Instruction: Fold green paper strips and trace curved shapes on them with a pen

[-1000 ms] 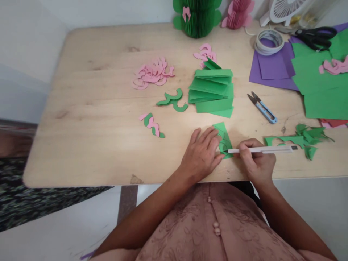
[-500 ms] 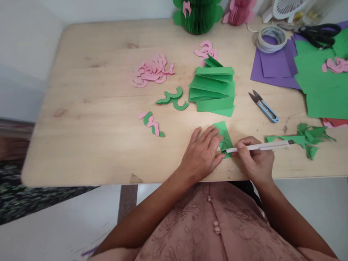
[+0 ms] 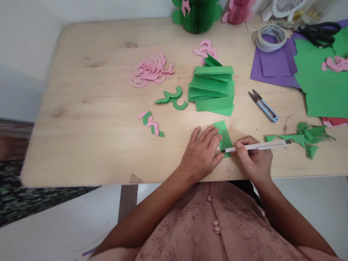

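Note:
Near the table's front edge lies a small green paper piece [image 3: 224,133] with curved lines drawn on it. My left hand [image 3: 200,154] lies flat over its left side, fingers stretched out and holding it down. A white pen [image 3: 261,145] is gripped in my right hand [image 3: 254,159], its dark tip touching the lower part of the paper. Behind the paper sits a stack of folded green paper strips [image 3: 213,87]. To the left are green curved cutouts [image 3: 174,97] and an interlaced pink and green piece [image 3: 151,124].
Thread snips [image 3: 263,106] and green scraps [image 3: 307,137] lie on the right. Farther back are tape rolls [image 3: 271,39], black scissors [image 3: 318,32], purple paper [image 3: 276,67] and green sheets [image 3: 324,94]. Pink cutouts [image 3: 152,70] form a pile at back left. A green honeycomb ornament [image 3: 199,18] stands by the wall.
The pen and my right hand have shifted very slightly to the left. My left hand and the paper stay in place.

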